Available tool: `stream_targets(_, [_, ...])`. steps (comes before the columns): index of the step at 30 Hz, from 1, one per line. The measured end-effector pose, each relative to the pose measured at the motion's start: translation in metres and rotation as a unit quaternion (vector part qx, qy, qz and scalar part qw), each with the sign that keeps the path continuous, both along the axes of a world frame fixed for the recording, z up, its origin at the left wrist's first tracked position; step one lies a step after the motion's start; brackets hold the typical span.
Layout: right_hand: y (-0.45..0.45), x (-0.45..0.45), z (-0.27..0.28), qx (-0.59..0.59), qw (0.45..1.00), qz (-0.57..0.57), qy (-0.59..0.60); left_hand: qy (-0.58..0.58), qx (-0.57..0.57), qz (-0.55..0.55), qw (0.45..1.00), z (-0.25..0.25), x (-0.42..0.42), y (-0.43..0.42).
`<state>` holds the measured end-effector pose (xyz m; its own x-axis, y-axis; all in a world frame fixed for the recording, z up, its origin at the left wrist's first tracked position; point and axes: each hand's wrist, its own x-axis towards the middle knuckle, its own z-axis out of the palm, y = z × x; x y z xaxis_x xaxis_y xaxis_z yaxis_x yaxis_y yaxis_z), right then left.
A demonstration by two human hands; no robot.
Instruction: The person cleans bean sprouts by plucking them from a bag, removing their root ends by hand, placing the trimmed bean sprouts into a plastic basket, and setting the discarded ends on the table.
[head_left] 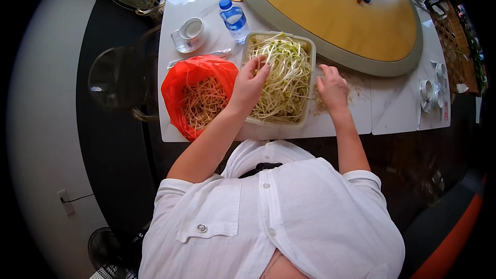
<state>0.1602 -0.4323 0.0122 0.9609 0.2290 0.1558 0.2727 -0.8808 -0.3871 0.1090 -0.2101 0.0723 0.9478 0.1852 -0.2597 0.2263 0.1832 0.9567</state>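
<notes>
A pale plastic basket (pixel 313 62) holds a heap of bean sprouts (pixel 284 85) with white stems and yellow-green heads. Over its left side is my left hand (pixel 251 83), thumb and fingers curled together at the sprouts. My right hand (pixel 333 90) is just beyond the basket's right rim, low over the table, with its fingers bent inward; whatever they may pinch is hidden. Beneath and around it lie small brownish scraps (pixel 319 104). Left of the basket, an open red plastic bag (pixel 173 90) contains many thin brownish strands (pixel 204 103), partly behind my left forearm.
On the white table (pixel 361 116) stand a water bottle (pixel 234 20), a stack of white dishes (pixel 191 31) and, at right, small cups (pixel 427 93). A large round turntable (pixel 356 62) fills the back. Clear chairs (pixel 111 75) are at the left.
</notes>
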Motion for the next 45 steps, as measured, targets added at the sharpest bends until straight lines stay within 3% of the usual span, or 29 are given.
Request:
stream_targets(5, [0.019,0.000,0.013,0.023,0.999,0.032,-0.011,-0.051,0.046,0.011,0.998,-0.009,-0.016,-0.001])
stream_targets(7, [0.023,0.001,0.017,0.025,0.999,0.042,-0.022,-0.125,0.224,0.021,0.966,-0.017,-0.023,0.005])
stream_targets(10, [0.026,0.001,0.026,0.037,0.999,0.019,0.031,-0.154,0.284,0.042,0.945,-0.021,-0.033,0.008])
stream_targets(13, [0.026,0.000,0.036,0.006,0.998,-0.027,0.058,-0.162,0.279,0.080,0.943,-0.024,-0.043,0.015])
stream_targets(17, [0.009,-0.002,0.026,0.011,0.999,-0.050,0.004,-0.139,0.247,0.116,0.952,-0.035,-0.065,0.035])
stream_targets(19, [-0.005,-0.009,0.006,-0.166,0.980,-0.047,-0.093,-0.091,0.252,0.120,0.956,-0.043,-0.079,0.051])
stream_targets(23, [-0.001,-0.031,0.022,-0.199,0.977,0.002,-0.075,-0.072,0.283,0.167,0.942,-0.064,-0.110,0.092])
stream_targets(25, [0.018,-0.046,0.044,-0.204,0.961,-0.019,0.187,0.004,0.183,0.222,0.958,-0.073,-0.122,0.116])
stream_targets(27, [0.052,-0.068,0.059,-0.203,0.932,0.040,0.297,-0.011,0.183,0.286,0.941,-0.081,-0.129,0.143])
stream_targets(29, [0.094,-0.089,0.065,-0.174,0.936,0.133,0.277,0.044,0.278,0.267,0.922,-0.101,-0.136,0.174])
stream_targets(31, [0.138,-0.104,0.067,-0.054,0.932,0.202,0.295,0.073,0.277,0.261,0.922,-0.105,-0.130,0.191])
stream_targets(33, [0.179,-0.114,0.061,-0.018,0.925,0.254,0.282,0.076,0.389,0.224,0.890,-0.122,-0.118,0.206])
stream_targets(37, [0.237,-0.128,0.047,-0.012,0.919,0.310,0.243,0.061,0.495,0.202,0.843,-0.140,-0.081,0.216])
stream_targets(40, [0.255,-0.127,0.032,0.006,0.925,0.296,0.238,0.100,0.463,0.144,0.869,-0.136,-0.070,0.226])
stream_targets(42, [0.259,-0.120,0.024,0.005,0.939,0.257,0.228,0.083,0.293,0.180,0.935,-0.118,-0.075,0.232])
stream_targets(43, [0.259,-0.118,0.019,0.007,0.951,0.223,0.216,0.082,0.293,0.176,0.936,-0.109,-0.079,0.234])
stream_targets(45, [0.260,-0.116,0.013,0.048,0.959,0.197,0.199,0.028,0.085,0.216,0.972,-0.091,-0.091,0.240])
